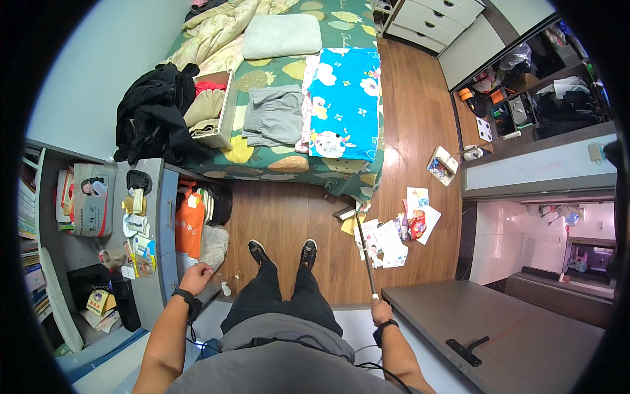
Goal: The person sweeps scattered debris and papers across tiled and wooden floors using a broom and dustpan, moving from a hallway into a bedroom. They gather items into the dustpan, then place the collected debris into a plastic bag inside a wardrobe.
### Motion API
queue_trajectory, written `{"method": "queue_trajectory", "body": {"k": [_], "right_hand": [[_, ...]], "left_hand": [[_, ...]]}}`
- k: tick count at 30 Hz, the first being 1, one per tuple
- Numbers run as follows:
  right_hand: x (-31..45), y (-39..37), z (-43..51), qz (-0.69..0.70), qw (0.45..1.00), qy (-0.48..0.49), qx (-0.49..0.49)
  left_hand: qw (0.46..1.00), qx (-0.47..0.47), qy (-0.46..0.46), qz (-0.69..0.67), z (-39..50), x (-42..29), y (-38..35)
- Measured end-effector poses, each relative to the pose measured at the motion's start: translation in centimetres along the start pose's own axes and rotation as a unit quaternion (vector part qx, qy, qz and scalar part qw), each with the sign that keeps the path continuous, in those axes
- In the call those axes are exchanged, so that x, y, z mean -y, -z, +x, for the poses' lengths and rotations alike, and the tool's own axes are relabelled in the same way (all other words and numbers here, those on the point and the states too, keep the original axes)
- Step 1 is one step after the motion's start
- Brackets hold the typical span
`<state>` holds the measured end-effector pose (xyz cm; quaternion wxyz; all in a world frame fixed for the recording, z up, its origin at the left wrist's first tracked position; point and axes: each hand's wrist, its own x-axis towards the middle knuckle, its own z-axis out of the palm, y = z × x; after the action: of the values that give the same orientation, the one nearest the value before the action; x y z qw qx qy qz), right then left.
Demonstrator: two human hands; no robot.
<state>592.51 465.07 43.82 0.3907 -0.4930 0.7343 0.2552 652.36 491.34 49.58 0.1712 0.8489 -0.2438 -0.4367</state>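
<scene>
My right hand [382, 312] is closed around the handle end of a long thin pole [366, 256], which slants up and away across the wooden floor. Its far end is by the hanging corner of the green bedspread, next to a small dark and white object [344, 213]; what tool it is I cannot tell. Loose papers [391, 244], a yellow sheet [353, 224] and a red packet [417, 225] lie right of the pole. My left hand [197, 279] is beside the low cabinet, fingers curled, near a whitish plastic bag [215, 246]; whether it touches anything is unclear.
The bed [275, 170] stands ahead, bearing folded clothes, a blue cloth [344, 108] and a storage box [227, 113]. A cluttered grey cabinet [165, 212] stands at left. On the right are a dustpan-like white container [445, 160] and an open door [502, 325]. Small scraps [226, 288] lie near the cabinet.
</scene>
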Motion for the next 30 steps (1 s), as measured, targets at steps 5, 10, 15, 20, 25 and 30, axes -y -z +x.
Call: {"method": "queue_trajectory", "body": {"k": [5, 10, 15, 20, 25, 30], "right_hand": [[-1.3, 5.2, -4.3, -0.066, 0.996, 0.066, 0.014], [4.4, 4.6, -0.4, -0.147, 0.977, 0.151, 0.02], [9.9, 1.8, 6.2, -0.149, 0.979, 0.13, 0.044], [4.4, 3.1, 7.7, -0.123, 0.987, 0.102, 0.021], [-1.1, 6.8, 4.0, -0.109, 0.994, 0.029, 0.001], [-0.9, 13.5, -3.2, -0.103, 0.993, 0.047, 0.017]], "left_hand": [[1.0, 0.003, -0.002, 0.008, -0.2, 1.1, -0.7], [1.0, 0.011, 0.017, 0.022, -1.4, 1.3, -1.0], [0.999, -0.001, 0.019, 0.048, -2.8, 0.9, -0.3], [0.999, -0.005, 0.039, 0.017, -3.3, 1.1, -0.6], [0.999, 0.014, 0.027, -0.025, -2.6, 1.9, -2.8], [1.0, 0.018, 0.001, 0.004, -2.3, 2.2, -4.7]]}}
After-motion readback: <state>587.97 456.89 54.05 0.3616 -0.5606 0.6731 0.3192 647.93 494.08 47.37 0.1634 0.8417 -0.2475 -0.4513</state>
